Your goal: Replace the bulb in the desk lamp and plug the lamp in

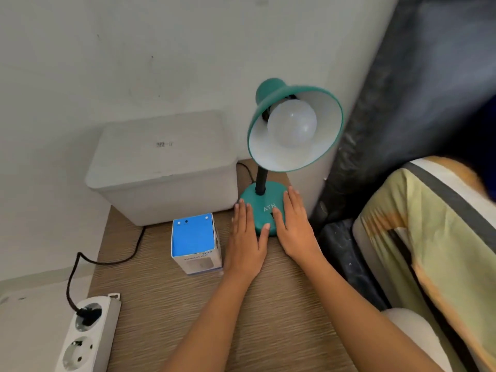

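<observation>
A teal desk lamp stands on the wooden table, its shade [271, 88] tilted toward me with a white round bulb [292, 122] seated inside. My left hand [247, 237] lies flat, fingers apart, at the left edge of the lamp base [261, 202]. My right hand [292, 224] rests flat on the base's right side. Neither hand grips anything. The lamp's black cord [80, 264] runs behind the bin and off the table's left edge to a black plug [87, 314] sitting in the top socket of a white power strip [107, 334].
A small blue-topped cardboard box [194, 241] stands just left of my left hand. A white lidded plastic bin [163, 167] sits against the wall behind it. A bed with a striped pillow [418, 237] and dark fabric borders the table's right side.
</observation>
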